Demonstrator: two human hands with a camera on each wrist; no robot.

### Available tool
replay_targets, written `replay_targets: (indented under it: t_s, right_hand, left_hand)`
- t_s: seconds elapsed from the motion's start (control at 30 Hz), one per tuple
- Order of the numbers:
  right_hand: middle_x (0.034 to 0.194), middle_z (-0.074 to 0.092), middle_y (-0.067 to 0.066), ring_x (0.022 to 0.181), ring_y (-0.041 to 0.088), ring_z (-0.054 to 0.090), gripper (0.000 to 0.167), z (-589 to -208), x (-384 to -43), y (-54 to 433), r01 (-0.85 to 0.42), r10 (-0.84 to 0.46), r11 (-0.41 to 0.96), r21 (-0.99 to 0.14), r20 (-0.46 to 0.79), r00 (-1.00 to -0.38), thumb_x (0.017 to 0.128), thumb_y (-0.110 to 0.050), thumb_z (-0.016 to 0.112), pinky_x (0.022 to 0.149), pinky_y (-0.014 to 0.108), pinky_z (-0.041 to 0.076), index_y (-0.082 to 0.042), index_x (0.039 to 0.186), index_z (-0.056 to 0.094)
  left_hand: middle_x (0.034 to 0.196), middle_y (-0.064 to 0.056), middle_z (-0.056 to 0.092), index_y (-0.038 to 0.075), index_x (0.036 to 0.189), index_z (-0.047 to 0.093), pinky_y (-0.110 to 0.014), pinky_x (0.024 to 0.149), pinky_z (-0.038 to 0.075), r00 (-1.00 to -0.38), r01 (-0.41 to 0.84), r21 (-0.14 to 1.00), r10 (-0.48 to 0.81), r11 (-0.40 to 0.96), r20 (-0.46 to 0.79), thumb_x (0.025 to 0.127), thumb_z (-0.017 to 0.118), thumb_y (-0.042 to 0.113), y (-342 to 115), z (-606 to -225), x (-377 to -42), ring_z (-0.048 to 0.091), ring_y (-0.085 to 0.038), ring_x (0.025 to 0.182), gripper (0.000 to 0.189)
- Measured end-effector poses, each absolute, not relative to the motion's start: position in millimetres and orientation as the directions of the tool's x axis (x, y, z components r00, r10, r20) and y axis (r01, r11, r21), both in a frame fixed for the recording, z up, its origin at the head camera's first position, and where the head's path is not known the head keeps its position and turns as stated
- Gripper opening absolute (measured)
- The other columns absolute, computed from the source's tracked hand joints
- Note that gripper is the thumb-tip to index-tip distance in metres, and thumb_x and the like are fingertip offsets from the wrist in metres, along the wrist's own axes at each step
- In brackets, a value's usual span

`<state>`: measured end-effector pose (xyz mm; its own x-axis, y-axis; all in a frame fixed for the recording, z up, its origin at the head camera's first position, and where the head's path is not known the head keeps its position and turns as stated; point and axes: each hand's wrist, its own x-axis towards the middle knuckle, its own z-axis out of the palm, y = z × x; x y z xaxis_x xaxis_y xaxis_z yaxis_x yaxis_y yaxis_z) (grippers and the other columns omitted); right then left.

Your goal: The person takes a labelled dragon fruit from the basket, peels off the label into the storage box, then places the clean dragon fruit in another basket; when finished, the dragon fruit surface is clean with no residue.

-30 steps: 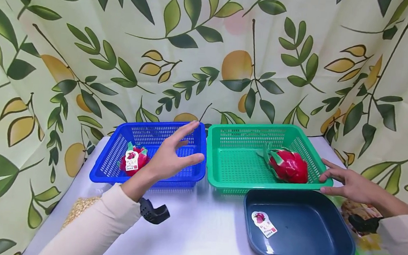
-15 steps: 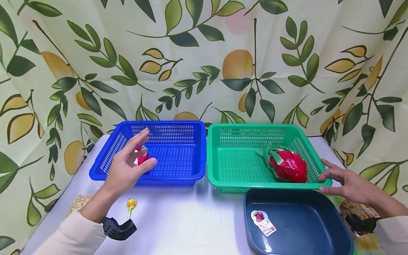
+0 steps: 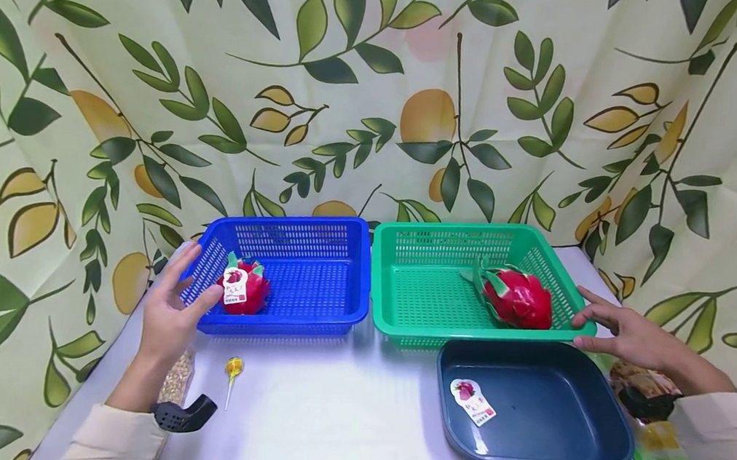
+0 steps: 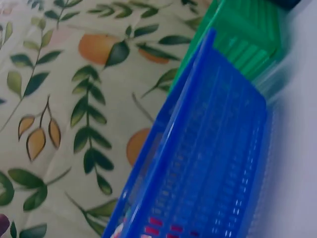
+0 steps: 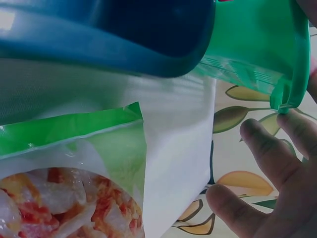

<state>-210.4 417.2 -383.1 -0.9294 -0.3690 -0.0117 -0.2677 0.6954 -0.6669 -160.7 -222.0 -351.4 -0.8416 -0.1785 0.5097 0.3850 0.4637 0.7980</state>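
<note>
Right hand [image 3: 631, 339], fingers spread, seemingly ungripping, touches green basket [image 3: 421, 334]; left hand [image 3: 166, 315], well left of it, holds nothing. Basket looks light, stiff: hold 2 opposite rims.

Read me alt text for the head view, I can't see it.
A blue basket and a green basket each hold a dragon fruit. A left hand hovers near the blue one; a right hand touches the green one.

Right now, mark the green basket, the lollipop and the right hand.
green basket [image 3: 429, 294]: head view, bare floor
lollipop [image 3: 234, 368]: head view, yellow candy end
right hand [image 3: 632, 335]: head view, back of hand
</note>
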Motion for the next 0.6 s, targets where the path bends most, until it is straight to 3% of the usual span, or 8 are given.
replay_targets:
  t_s: [0.23, 0.6]
  right_hand:
    - [0.148, 0.017, 0.038, 0.122, 0.067, 0.025, 0.02, -385, -210, 418, -0.281, -0.361, 0.713, -0.643, 0.008, -0.933, 0.082, -0.015, 0.076, 0.086, 0.077, 0.029, -0.009, 0.097, 0.064]
    - [0.144, 0.026, 0.038, 0.126, 0.063, 0.02, 0.027, -363, -203, 413, -0.348, -0.379, 0.721, -0.599, 0.079, -0.922, 0.083, -0.015, 0.075, 0.078, 0.082, 0.026, -0.007, 0.105, 0.061]
  left_hand:
    - [0.153, 0.005, 0.033, 0.017, 0.148, 0.041, -0.043, 0.11, 0.025, -0.854, 0.239, 0.847, -0.312, 0.475, 0.416, 0.089, 0.069, 0.013, -251, -365, -159, 0.025, -0.013, 0.139, 0.064]
    - [0.155, -0.003, 0.029, 0.01, 0.146, 0.044, -0.053, 0.111, 0.017, -0.863, 0.116, 0.848, -0.37, 0.517, 0.343, 0.09, 0.069, 0.024, -279, -388, -164, 0.016, -0.016, 0.143, 0.062]
